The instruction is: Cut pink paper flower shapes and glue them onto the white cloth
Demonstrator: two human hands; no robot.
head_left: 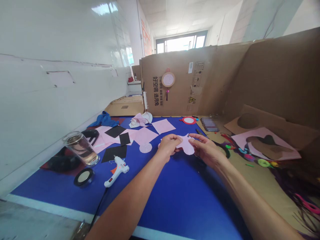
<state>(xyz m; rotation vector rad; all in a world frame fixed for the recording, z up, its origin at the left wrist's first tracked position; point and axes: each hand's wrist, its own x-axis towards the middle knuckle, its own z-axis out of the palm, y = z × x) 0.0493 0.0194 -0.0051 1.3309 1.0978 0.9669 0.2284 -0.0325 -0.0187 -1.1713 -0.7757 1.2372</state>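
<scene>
A pink paper cutout with curved edges is held up over the blue table. My left hand pinches its left side between thumb and fingers. At its right edge, my right hand has the thumb and fingers closed on the paper. Part of the cutout is hidden behind my fingers. Left of my left hand lies a pale round disc, with pink paper sheets behind it. A white glue gun lies farther left, its cord running to the front edge.
Black squares, a glass of liquid, its dark-rimmed lid and a blue cloth are on the left. Cardboard walls the back. Right are a red-rimmed disc, brown cutouts, colourful bits and pink-handled scissors.
</scene>
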